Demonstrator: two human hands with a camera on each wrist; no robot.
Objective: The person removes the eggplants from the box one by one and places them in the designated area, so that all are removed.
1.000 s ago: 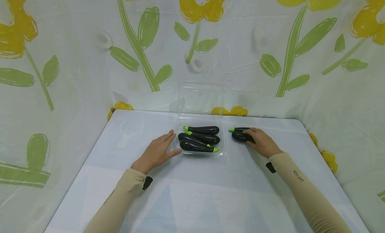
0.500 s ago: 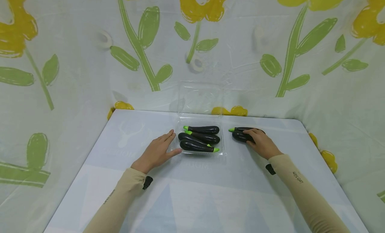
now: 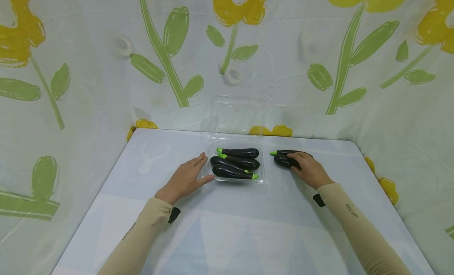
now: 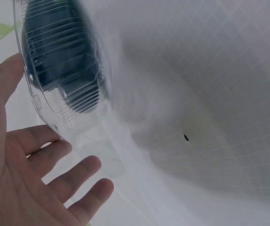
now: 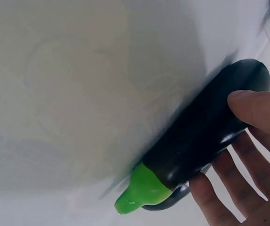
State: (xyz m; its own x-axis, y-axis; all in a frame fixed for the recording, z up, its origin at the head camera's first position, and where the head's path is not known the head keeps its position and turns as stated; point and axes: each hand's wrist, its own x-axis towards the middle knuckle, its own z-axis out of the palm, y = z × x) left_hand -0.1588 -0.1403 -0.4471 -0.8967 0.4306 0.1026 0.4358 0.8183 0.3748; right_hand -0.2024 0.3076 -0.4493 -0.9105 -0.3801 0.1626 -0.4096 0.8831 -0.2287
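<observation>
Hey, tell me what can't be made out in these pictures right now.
Head view: the stem end of the held eggplant, hidden by the right hand.
Head view: the lettering on the left sleeve, too small to read.
Left wrist view: the rest of the clear container, cut off by the top edge; how many eggplants lie behind its ribbed plastic is unclear.
Right wrist view: most of the second eggplant, hidden by the held one.
</observation>
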